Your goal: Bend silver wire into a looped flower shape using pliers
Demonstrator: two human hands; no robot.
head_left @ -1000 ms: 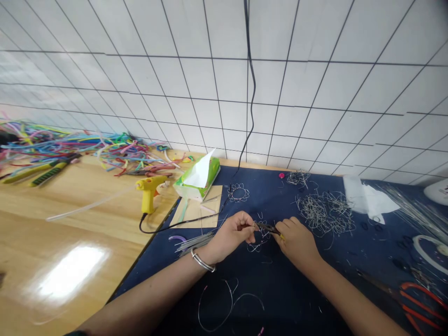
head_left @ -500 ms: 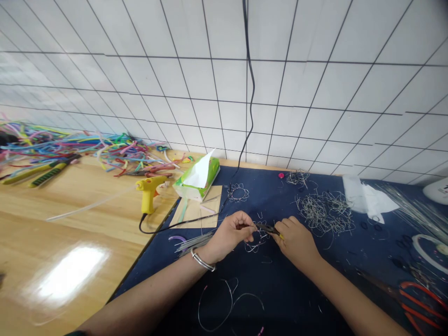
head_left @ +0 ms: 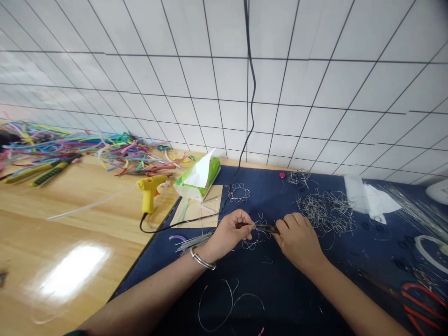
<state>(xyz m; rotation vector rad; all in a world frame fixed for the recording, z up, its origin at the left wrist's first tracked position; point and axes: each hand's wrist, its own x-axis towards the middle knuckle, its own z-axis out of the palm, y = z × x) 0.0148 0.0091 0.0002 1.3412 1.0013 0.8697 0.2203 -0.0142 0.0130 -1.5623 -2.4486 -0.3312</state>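
A looped wire ring (head_left: 252,243) hangs just beneath two working hands over dark blue cloth (head_left: 287,284), apparently pinched at its edge in the grip of the left hand (head_left: 234,231), thumb and fingers drawn narrow. The right hand (head_left: 297,238) is closed around the handles of dark-nosed pliers (head_left: 266,228), whose tips meet the left fingertips; whether their jaws are fully closed cannot be told.

The fine wire could slip or twist if the pinch loosens, and a hard or off-centre squeeze could kink a loop. With metal so near skin, a small misalignment could nip a finger. Loops lying close together could also snag on the pliers.

The ring looks airy and silvery, its petal-like loops dotted with pinkish specks, its far side partly hidden behind the tool. Beyond it, toward the tiled wall (head_left: 266,74), lies a similar ring (head_left: 239,199), beside a black cord (head_left: 252,102). Right of the ring sits a wire tangle (head_left: 325,212); well to its left, a yellow glue gun (head_left: 149,195) rests on the table (head_left: 140,252).
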